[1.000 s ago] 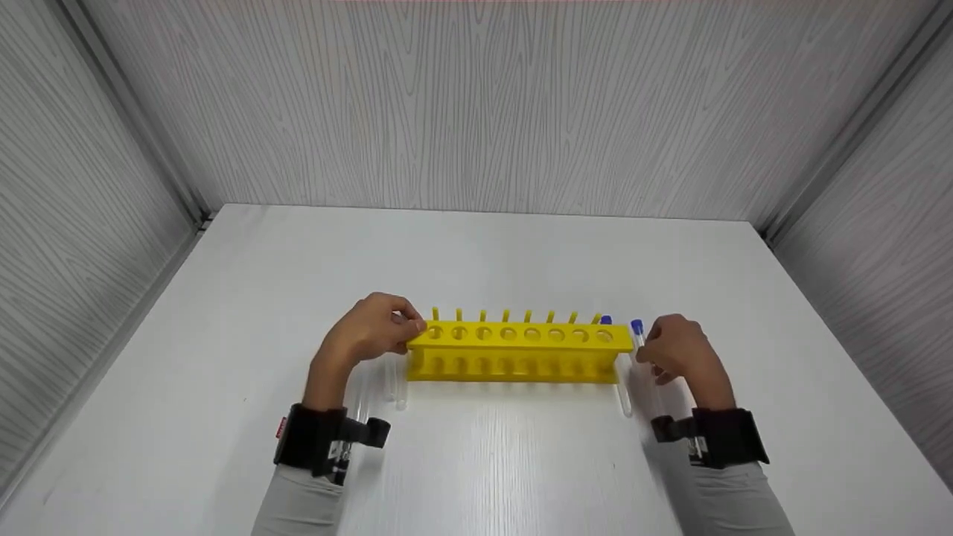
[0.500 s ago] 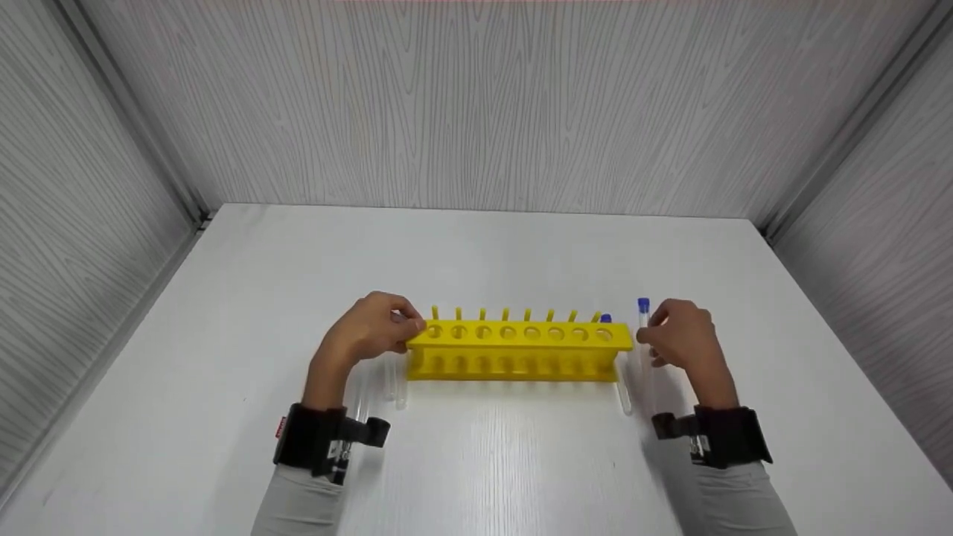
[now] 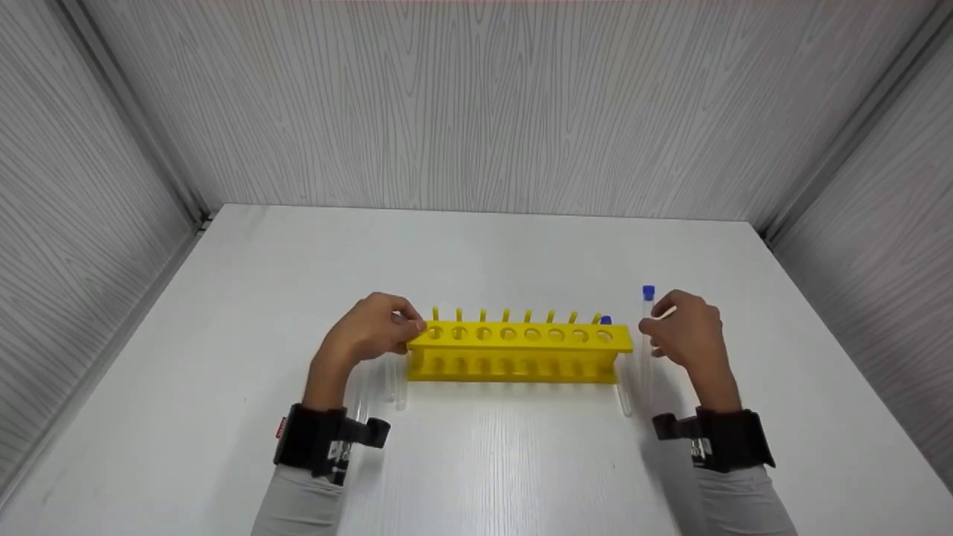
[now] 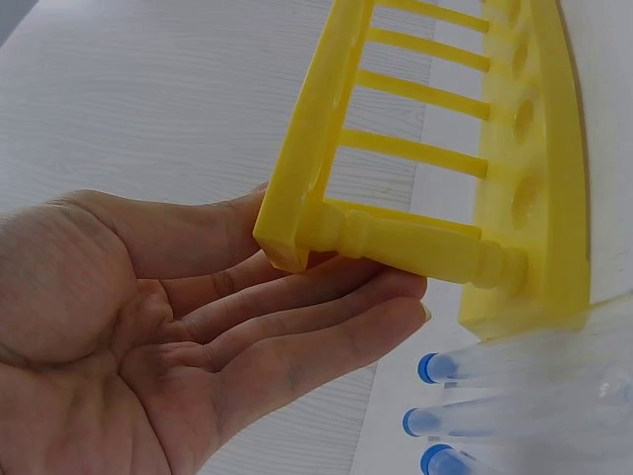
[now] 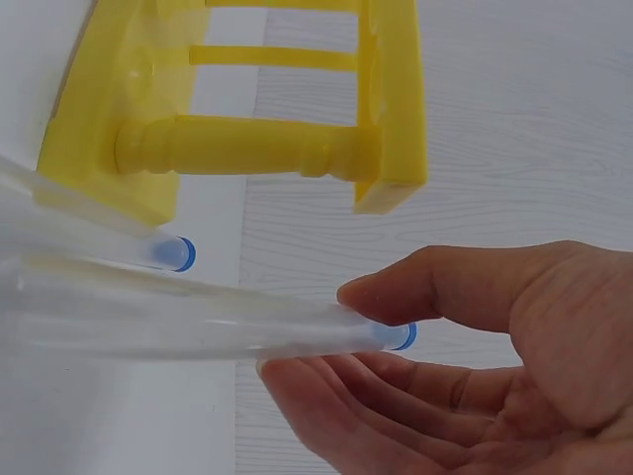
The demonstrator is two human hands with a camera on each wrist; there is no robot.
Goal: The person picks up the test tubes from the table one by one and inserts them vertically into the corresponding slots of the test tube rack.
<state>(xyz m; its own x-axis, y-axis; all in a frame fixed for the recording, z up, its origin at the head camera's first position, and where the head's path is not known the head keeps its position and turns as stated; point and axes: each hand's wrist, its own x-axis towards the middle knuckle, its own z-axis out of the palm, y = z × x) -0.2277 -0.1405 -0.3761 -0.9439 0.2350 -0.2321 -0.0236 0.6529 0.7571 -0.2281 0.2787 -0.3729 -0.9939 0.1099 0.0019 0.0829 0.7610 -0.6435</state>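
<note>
A yellow test tube rack point(image 3: 520, 337) with a row of round holes stands mid-table. My left hand point(image 3: 372, 327) grips the top bar at its left end, thumb on one side and fingers under it in the left wrist view. Just beyond the rack's right end, my right hand point(image 3: 686, 327) pinches a clear test tube point(image 5: 198, 319) near its blue cap point(image 3: 648, 292). The cap end points up in the head view. A second blue-capped test tube point(image 5: 109, 233) lies between the held one and the rack's end post.
Several blue-capped test tubes point(image 4: 495, 421) lie on the table by the rack's left end, partly hidden by my left hand and wrist in the head view. Yellow pegs point(image 3: 506, 316) stand along the rack's back. Grey wood-grain panels point(image 3: 476, 104) enclose the white table point(image 3: 476, 253).
My right hand has moved slightly away from me and to the right, bringing the test tube along, its cap now farther from the rack. The left hand and the rack have stayed put.
</note>
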